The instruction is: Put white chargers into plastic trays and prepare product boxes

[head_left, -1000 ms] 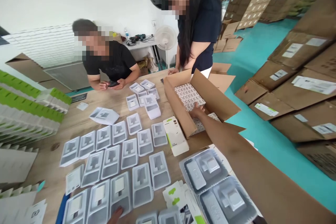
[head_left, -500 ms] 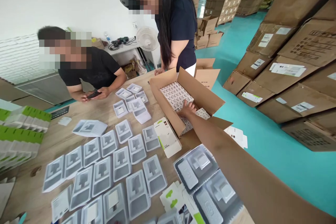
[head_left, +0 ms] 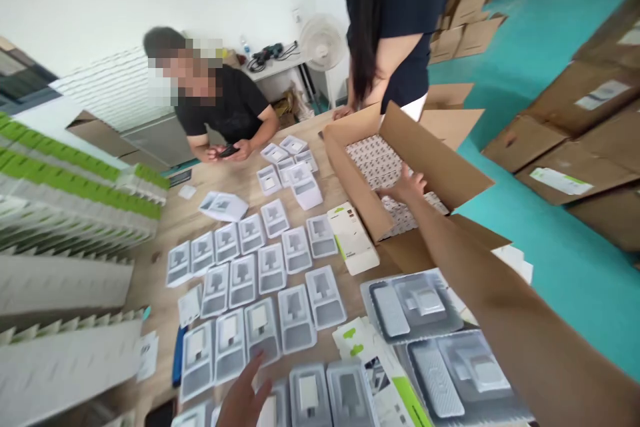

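My right hand (head_left: 406, 187) is inside an open cardboard box (head_left: 356, 201), over rows of small white patterned boxes (head_left: 373, 155). Its fingers are spread, and nothing shows in them. At the bottom of the view, my left hand (head_left: 246, 395) hovers open above the plastic trays, nearest to a tray (head_left: 270, 351) with a white adapter-like block (head_left: 259, 317) in it. Several grey-white trays (head_left: 243, 296) stand in rows on the wooden table. Some near my left hand hold white blocks; others look unfilled.
Larger clear tray stacks (head_left: 373, 293) and printed white-green cards (head_left: 370, 363) lie at the right. A white package (head_left: 352, 240) lies beside the carton. Green-and-white packages (head_left: 75, 187) are stacked at left. One person sits holding a phone (head_left: 229, 150); another stands behind the carton.
My left hand has come into view over the near trays. My right hand is still in the carton, its fingers more spread. The view has swung left, showing more of the stacked packages.
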Demonstrator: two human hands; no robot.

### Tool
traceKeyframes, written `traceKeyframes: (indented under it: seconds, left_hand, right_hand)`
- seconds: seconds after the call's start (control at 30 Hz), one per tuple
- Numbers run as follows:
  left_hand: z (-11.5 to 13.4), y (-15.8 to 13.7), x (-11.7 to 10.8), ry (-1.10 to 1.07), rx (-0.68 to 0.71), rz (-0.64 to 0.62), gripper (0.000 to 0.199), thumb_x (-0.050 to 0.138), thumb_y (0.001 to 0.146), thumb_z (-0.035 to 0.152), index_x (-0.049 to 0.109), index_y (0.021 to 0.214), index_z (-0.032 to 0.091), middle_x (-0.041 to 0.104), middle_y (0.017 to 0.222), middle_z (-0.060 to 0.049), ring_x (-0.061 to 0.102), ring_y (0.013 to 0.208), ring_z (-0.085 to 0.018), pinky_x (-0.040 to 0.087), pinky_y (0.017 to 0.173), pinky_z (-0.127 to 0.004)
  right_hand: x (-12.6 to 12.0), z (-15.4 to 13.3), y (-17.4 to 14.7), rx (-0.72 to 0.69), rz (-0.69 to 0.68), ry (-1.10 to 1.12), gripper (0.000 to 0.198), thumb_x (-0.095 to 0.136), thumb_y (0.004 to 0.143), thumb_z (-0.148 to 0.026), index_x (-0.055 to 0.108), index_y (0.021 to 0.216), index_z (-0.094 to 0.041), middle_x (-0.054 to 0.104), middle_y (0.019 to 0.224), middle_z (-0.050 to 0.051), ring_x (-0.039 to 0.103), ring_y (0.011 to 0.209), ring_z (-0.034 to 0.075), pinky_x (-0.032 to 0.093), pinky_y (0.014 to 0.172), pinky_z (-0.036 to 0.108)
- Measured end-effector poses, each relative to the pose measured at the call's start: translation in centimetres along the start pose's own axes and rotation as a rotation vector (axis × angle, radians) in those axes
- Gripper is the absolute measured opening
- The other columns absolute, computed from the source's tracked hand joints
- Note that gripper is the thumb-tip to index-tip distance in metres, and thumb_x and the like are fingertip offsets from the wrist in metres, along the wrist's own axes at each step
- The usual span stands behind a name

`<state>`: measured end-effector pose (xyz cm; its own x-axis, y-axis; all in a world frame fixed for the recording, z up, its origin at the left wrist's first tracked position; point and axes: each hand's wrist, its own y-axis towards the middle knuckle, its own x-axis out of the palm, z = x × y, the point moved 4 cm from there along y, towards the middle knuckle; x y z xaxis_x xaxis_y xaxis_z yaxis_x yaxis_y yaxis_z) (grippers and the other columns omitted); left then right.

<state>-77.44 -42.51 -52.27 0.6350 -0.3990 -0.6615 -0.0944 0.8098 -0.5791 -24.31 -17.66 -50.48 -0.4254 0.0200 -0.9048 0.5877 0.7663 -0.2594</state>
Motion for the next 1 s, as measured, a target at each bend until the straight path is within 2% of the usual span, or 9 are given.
traceKeyframes:
  seconds: [0.13, 0.2, 0.27, 0.33, 0.47, 0.6, 0.83, 0.93, 1.0]
  left_hand:
    - [1.3, -2.6, -0.6, -0.257, -0.072, 0.032, 0.073, 0.056, 0.077, 0.07, 0.06, 0.127, 0.018, 0.061, 0.058, 0.0, 0.06, 0.06, -0.023, 0.047, 0.061, -0.034]
    - [3.5, -3.8, -0.7, -0.461, -0.058, -0.016, 0.069, 0.06, 0.076, 0.068, 0.062, 0.124, 0.019, 0.072, 0.085, -0.007, 0.066, 0.078, -0.025, 0.05, 0.063, -0.032]
    - [6.4, -4.8, -0.5, -0.799, -0.068, -0.143, 0.058, 0.065, 0.079, 0.06, 0.062, 0.124, 0.024, 0.065, 0.128, -0.011, 0.065, 0.107, -0.029, 0.053, 0.081, -0.035]
    - [9.5, -5.8, -0.3, -1.139, -0.055, -0.327, 0.054, 0.064, 0.082, 0.055, 0.061, 0.126, 0.023, 0.061, 0.134, -0.012, 0.056, 0.124, -0.031, 0.045, 0.102, -0.042]
    - [13.3, -7.8, -0.4, -1.42, 0.018, -0.639, 0.055, 0.052, 0.086, 0.065, 0.065, 0.119, 0.023, 0.065, 0.127, -0.013, 0.055, 0.124, -0.035, 0.042, 0.104, -0.052]
    - [10.7, -9.4, 0.0, -1.354, -0.109, -0.62, 0.053, 0.05, 0.086, 0.065, 0.069, 0.105, 0.02, 0.074, 0.095, -0.009, 0.068, 0.097, -0.03, 0.051, 0.09, -0.045]
    - [-0.3, -12.2, 3.7, -1.09, -0.343, -0.742, 0.075, 0.041, 0.072, 0.085, 0.068, 0.092, 0.018, 0.068, 0.071, -0.009, 0.069, 0.075, -0.029, 0.055, 0.065, -0.037]
    - [-3.4, -12.8, 5.4, -1.106, -0.389, -0.879, 0.066, 0.048, 0.073, 0.082, 0.065, 0.079, 0.018, 0.061, 0.058, -0.004, 0.063, 0.056, -0.019, 0.05, 0.052, -0.027]
    - [-4.5, -12.9, 6.2, -1.1, -0.384, -0.952, 0.063, 0.053, 0.073, 0.08, 0.062, 0.072, 0.017, 0.055, 0.053, 0.0, 0.053, 0.044, -0.011, 0.043, 0.043, -0.021]
  right_hand:
    - [-5.4, -1.5, -1.8, -0.207, 0.075, 0.084, 0.117, 0.076, 0.069, -0.05, 0.006, 0.154, -0.009, 0.025, 0.142, 0.031, 0.024, 0.137, 0.043, 0.024, 0.106, 0.048]
    - [-8.2, -3.2, -4.2, -0.318, 0.094, 0.153, 0.117, 0.078, 0.066, -0.044, 0.007, 0.155, -0.014, 0.024, 0.143, 0.026, 0.025, 0.137, 0.041, 0.025, 0.106, 0.045]
    - [-10.4, -5.6, -8.2, -0.469, 0.077, 0.211, 0.119, 0.08, 0.064, -0.041, 0.007, 0.155, -0.02, 0.025, 0.142, 0.018, 0.026, 0.137, 0.035, 0.026, 0.108, 0.041]
    - [-11.6, -8.3, -13.9, -0.724, -0.003, 0.311, 0.123, 0.083, 0.059, -0.036, 0.009, 0.156, -0.022, 0.028, 0.139, 0.013, 0.029, 0.136, 0.031, 0.024, 0.112, 0.041]
    - [-9.3, -11.9, -28.3, -1.154, -0.355, 0.384, 0.122, 0.082, 0.059, -0.038, 0.008, 0.155, -0.029, 0.032, 0.139, 0.012, 0.037, 0.129, 0.031, 0.034, 0.108, 0.047]
    - [-2.6, -11.6, -41.0, -1.342, -0.541, 0.322, 0.128, 0.087, 0.049, -0.041, 0.016, 0.154, -0.03, 0.026, 0.147, 0.017, 0.028, 0.132, 0.043, 0.034, 0.104, 0.056]
    - [8.5, -7.8, -52.2, -1.002, -0.637, 0.372, 0.132, 0.089, 0.045, -0.046, 0.013, 0.153, -0.039, 0.019, 0.155, 0.014, 0.019, 0.138, 0.046, 0.017, 0.111, 0.065]
    - [9.5, -6.0, -53.5, -0.7, -0.751, 0.514, 0.117, 0.084, 0.055, -0.046, 0.019, 0.152, -0.035, 0.024, 0.152, 0.015, 0.029, 0.136, 0.041, 0.031, 0.108, 0.06]
    - [9.4, -4.9, -53.3, -0.467, -0.764, 0.655, 0.081, 0.072, 0.072, -0.042, 0.036, 0.143, -0.029, 0.044, 0.139, 0.013, 0.047, 0.123, 0.032, 0.043, 0.099, 0.05]
